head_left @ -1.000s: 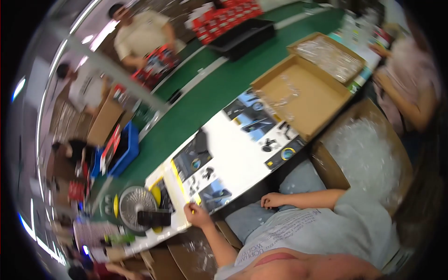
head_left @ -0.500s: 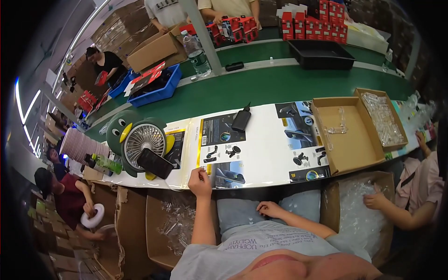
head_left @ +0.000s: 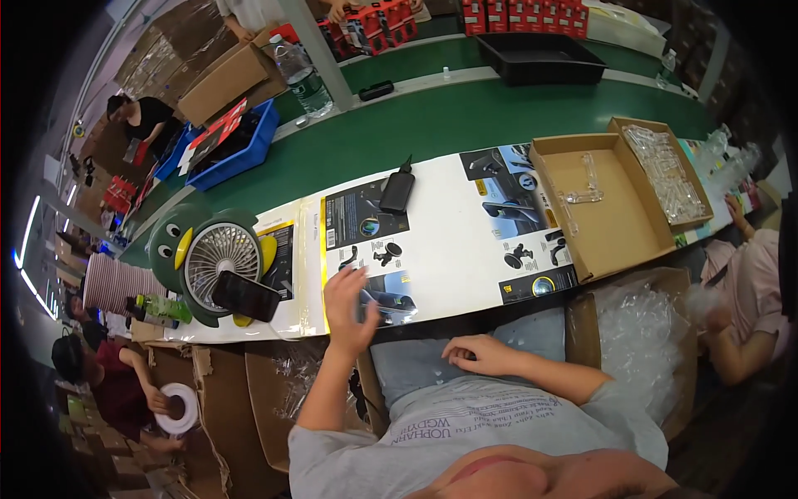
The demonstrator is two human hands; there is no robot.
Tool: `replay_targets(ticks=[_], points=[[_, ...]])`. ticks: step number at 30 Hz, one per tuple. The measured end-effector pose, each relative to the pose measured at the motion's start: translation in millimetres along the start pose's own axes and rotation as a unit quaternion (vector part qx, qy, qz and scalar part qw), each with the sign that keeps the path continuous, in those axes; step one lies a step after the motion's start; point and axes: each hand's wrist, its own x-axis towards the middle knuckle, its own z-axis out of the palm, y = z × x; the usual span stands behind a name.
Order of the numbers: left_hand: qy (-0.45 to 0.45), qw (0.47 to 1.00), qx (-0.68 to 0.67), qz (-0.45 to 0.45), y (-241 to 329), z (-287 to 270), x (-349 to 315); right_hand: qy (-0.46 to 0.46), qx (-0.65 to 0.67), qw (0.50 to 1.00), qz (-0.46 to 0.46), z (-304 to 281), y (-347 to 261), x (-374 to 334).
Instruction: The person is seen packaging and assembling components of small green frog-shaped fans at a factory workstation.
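Note:
My left hand [head_left: 347, 306] is raised with fingers spread over the front edge of the white work table [head_left: 449, 249], above a printed sheet [head_left: 378, 274] showing dark gadgets. It holds nothing. My right hand [head_left: 475, 353] rests loosely curled on my lap below the table edge, empty. A black device [head_left: 397, 190] lies on the table beyond the left hand.
A green duck-shaped fan [head_left: 212, 259] with a black phone [head_left: 244, 296] leaning on it stands at the left. An open cardboard box [head_left: 607, 204] with clear plastic pieces sits at the right. The green conveyor belt [head_left: 432, 125] runs behind. Other people work at both sides.
The view has swung from a tilted angle to level. My left hand lifted off the table edge and opened its fingers. My right hand stays on my lap.

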Motion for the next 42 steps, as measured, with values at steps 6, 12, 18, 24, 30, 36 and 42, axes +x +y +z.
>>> replay_targets(ticks=[6, 12, 18, 24, 30, 36, 42], points=[[-0.164, 0.930, -0.130, 0.303, 61, 51, 62, -0.052, -0.309, 0.897, -0.312, -3, -54, 41], [-0.068, 0.923, -0.048, 0.375, 14, 137, 92, -0.256, -0.466, 0.781, -0.326, 26, -81, 104], [0.083, 0.989, -0.056, 0.110, -47, 133, 116, -0.097, -0.109, 0.935, -0.324, -47, -136, 143], [0.117, 0.986, -0.079, 0.083, -67, 157, 115, 0.171, -0.407, 0.782, -0.441, -66, -61, 206], [0.075, 0.994, -0.061, 0.048, -60, 156, 108, 0.200, -0.315, 0.832, -0.410, -63, -71, 203], [0.078, 0.994, -0.063, 0.033, -57, 162, 106, 0.185, -0.304, 0.846, -0.397, -68, -67, 198], [0.079, 0.996, -0.013, 0.045, -77, 148, 109, 0.269, -0.255, 0.775, -0.512, -81, -58, 196]])
